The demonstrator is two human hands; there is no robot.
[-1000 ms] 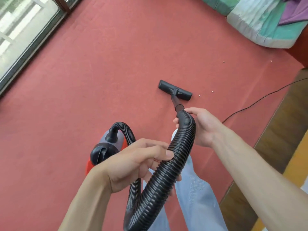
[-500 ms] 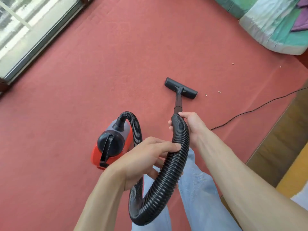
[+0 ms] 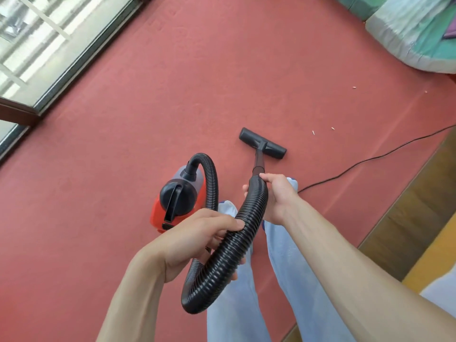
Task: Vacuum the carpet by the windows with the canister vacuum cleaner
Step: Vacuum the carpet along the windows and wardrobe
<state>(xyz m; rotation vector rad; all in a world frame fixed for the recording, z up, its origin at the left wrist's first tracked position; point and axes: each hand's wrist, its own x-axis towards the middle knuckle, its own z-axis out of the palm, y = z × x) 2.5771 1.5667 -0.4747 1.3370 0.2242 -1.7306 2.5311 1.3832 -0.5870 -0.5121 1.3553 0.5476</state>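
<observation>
While my left hand [image 3: 197, 240] and right hand [image 3: 277, 197] grip the hose [image 3: 249, 215], its nozzle [image 3: 262, 143] rests on carpet [image 3: 222, 70] right of the canister [image 3: 179, 201]; I judge a hard pull could tip it.

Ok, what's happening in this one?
A person is vacuuming the red carpet with a red canister vacuum. The right hand grips the hose at its end by the wand; the left hand holds it further down the loop. The floor nozzle sits on the carpet, with small crumbs to its right.
</observation>
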